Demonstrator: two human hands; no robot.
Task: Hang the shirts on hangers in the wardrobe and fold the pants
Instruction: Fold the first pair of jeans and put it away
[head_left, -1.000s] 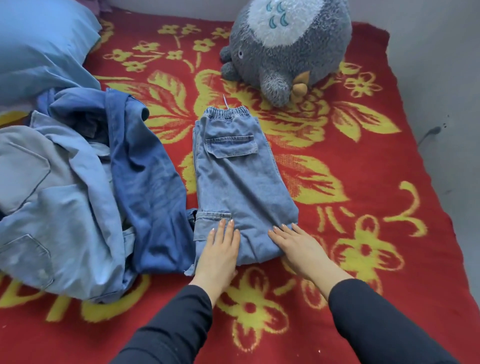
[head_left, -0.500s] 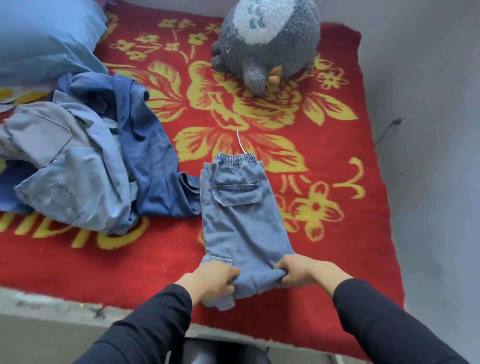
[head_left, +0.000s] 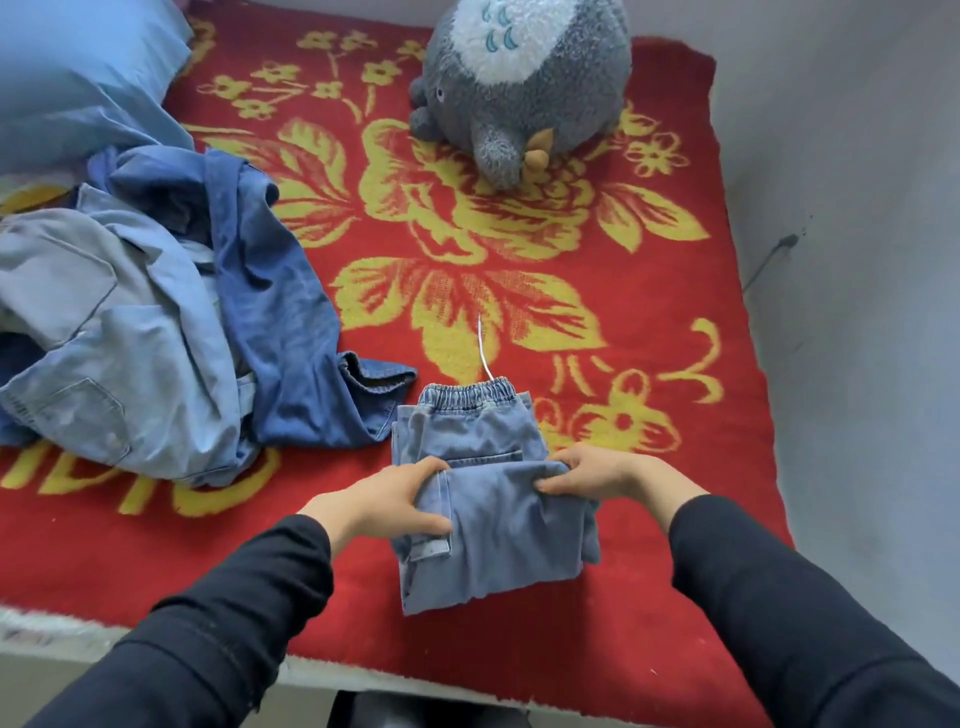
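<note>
The fingers (head_left: 556, 486) of the right hand (head_left: 589, 470) are curled tight over the right edge of a doubled-over flap of the light blue denim pants (head_left: 509, 545). The left hand (head_left: 389, 499) pinches the opposite edge, thumb on top and the other fingers wrapped round the cloth. Neither hand has anything else in it. From my seat, both grips look firm and level.

The pants lie near the front edge of the bed. The leg end is turned up over the seat and covers the back pocket, but it stops short of the elastic waistband (head_left: 467, 392). A white drawstring (head_left: 483, 345) trails out beyond the waistband.

I judge this pair to be mid-fold: the legs are already together and doubled, and the last fold has not been laid flat or smoothed.

The rest looks untouched. Just left of the pants, a dark blue denim shirt (head_left: 280, 312) lies crumpled against a pale blue garment (head_left: 114, 353), and I cannot tell whether that one is a shirt or trousers. I see no hanger and no wardrobe, so all the hanging is left to do.

Everything rests on the red bed blanket with yellow flowers (head_left: 675, 291). A grey plush toy (head_left: 524, 78) sits at the far side and a blue pillow (head_left: 78, 78) at far left.
</note>
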